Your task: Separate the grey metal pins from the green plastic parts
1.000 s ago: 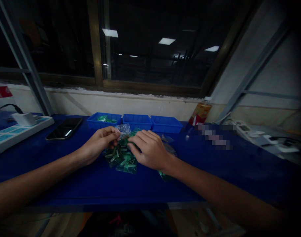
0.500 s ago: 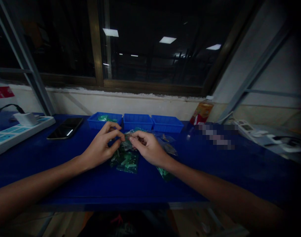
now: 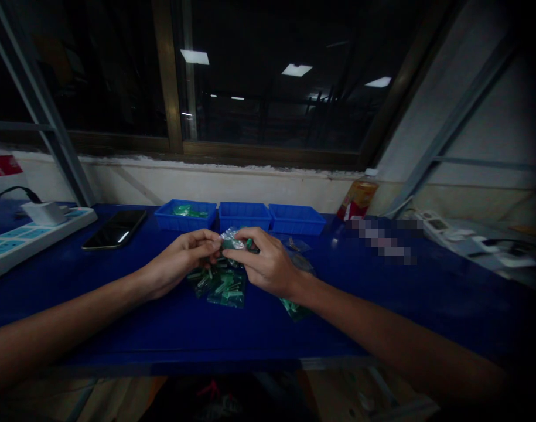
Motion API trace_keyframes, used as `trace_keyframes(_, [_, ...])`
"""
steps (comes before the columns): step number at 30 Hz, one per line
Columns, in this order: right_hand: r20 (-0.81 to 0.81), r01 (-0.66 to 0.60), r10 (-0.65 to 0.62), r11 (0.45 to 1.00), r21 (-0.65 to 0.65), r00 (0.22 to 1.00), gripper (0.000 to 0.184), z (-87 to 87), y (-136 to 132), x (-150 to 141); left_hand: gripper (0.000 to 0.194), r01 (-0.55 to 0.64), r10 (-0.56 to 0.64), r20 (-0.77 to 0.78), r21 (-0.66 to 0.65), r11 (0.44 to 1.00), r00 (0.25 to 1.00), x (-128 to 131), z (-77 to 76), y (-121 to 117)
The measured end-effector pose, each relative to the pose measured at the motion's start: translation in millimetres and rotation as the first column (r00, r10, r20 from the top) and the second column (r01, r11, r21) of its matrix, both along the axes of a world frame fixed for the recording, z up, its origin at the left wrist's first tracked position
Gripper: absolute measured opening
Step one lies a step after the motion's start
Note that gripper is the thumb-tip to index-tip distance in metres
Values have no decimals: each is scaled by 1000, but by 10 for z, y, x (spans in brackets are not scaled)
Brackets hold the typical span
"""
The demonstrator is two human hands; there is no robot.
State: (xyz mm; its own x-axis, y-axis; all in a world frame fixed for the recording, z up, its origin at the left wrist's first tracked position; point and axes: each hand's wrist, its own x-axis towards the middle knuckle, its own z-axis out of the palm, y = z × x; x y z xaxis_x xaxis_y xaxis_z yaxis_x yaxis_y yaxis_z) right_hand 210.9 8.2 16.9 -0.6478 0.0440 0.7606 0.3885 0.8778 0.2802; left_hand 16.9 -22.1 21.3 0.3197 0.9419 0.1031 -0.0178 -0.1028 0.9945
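My left hand [image 3: 186,258] pinches the edge of a small clear plastic bag [image 3: 229,239] between thumb and fingertips. My right hand [image 3: 270,262] is close against the bag's other side, thumb and forefinger bent around it. A small green plastic piece [image 3: 249,242] shows between the right fingers; its exact kind is hard to make out. On the table below the hands lie small bags with green wall plugs and screws [image 3: 227,288]. Another such bag [image 3: 295,309] lies partly under my right wrist.
Three blue bins stand at the back: the left bin [image 3: 161,221] holds green bags, beside the middle bin [image 3: 244,218] and right bin [image 3: 296,220]. A phone [image 3: 115,229] and power strip [image 3: 39,237] lie left. A bottle [image 3: 359,199] stands at the back right.
Earlier, both hands met at thin metallic pieces, probably screws, and the left fingers were spread. Now the left fingers have closed on a clear bag, and the right fingers have lifted and opened somewhat around it.
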Motion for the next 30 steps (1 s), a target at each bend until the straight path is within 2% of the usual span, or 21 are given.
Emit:
trace_keyframes(2, [-12, -35, 35, 999, -3, 999, 30, -15, -14, -10, 11, 5, -5, 28, -21, 1000, 1000, 0, 2, 4])
trace_keyframes(4, [-49, -40, 37, 997, -70, 998, 31, -33, -27, -21, 10, 10, -11, 33, 7, 1000, 999, -3, 7, 10])
trace_keyframes(6, [-112, -30, 7, 978, -206, 994, 31, -38, -43, -35, 10, -20, 18, 28, 79, 997, 999, -10, 10, 23])
trace_keyframes(8, [-167, -23, -44, 925, -378, 985, 25, -23, -63, -53, 11, -71, 71, 4, 192, 979, 997, -25, 5, 44])
trace_keyframes(10, [-203, -48, -81, 825, -563, 976, 18, 10, -84, -73, 9, -96, 119, -51, 326, 940, 992, -50, -6, 70])
trace_keyframes(11, [-215, -74, -91, 751, -656, 972, 17, 30, -93, -85, 8, -91, 136, -88, 390, 916, 987, -65, -12, 82])
trace_keyframes(14, [-240, -163, -110, 469, -868, 964, 30, 68, -97, -128, 6, -51, 195, -212, 542, 839, 958, -105, -30, 101])
trace_keyframes(16, [-263, -214, -133, 302, -929, 956, 36, 59, -81, -162, 6, -14, 245, -285, 625, 780, 927, -119, -32, 94])
trace_keyframes(18, [-294, -262, -143, 205, -943, 945, 30, 26, -58, -190, 6, 30, 284, -349, 676, 737, 893, -117, -23, 74])
trace_keyframes(19, [-313, -284, -143, 193, -939, 939, 24, 6, -47, -198, 6, 51, 292, -378, 683, 729, 879, -111, -15, 62])
trace_keyframes(20, [-333, -299, -143, 216, -930, 932, 19, -12, -37, -199, 7, 69, 292, -405, 676, 734, 866, -103, -6, 51])
trace_keyframes(21, [-347, -300, -139, 278, -913, 927, 15, -26, -31, -194, 8, 79, 288, -431, 658, 749, 855, -93, 3, 41])
trace_keyframes(22, [-354, -282, -132, 380, -881, 926, 12, -35, -27, -180, 9, 82, 279, -450, 631, 771, 848, -83, 11, 32])
trace_keyframes(23, [-340, -242, -109, 507, -828, 934, 11, -38, -26, -161, 11, 80, 261, -460, 599, 797, 849, -74, 17, 26])
trace_keyframes(25, [-230, -119, -39, 766, -632, 972, 12, -31, -25, -108, 16, 67, 199, -446, 513, 856, 873, -60, 25, 16])
trace_keyframes(26, [-150, -64, -15, 859, -508, 989, 15, -25, -24, -80, 19, 61, 157, -420, 461, 885, 894, -55, 26, 13])
trace_keyframes(27, [-74, -25, -5, 919, -394, 997, 17, -19, -20, -55, 23, 59, 108, -381, 402, 914, 918, -50, 26, 11])
trace_keyframes(28, [-18, 2, -8, 953, -302, 1000, 20, -14, -14, -34, 27, 61, 59, -330, 340, 939, 942, -47, 24, 11])
trace_keyframes(30, [35, 44, -38, 979, -198, 999, 23, -11, 2, -7, 33, 63, -13, -220, 224, 973, 975, -41, 18, 18])
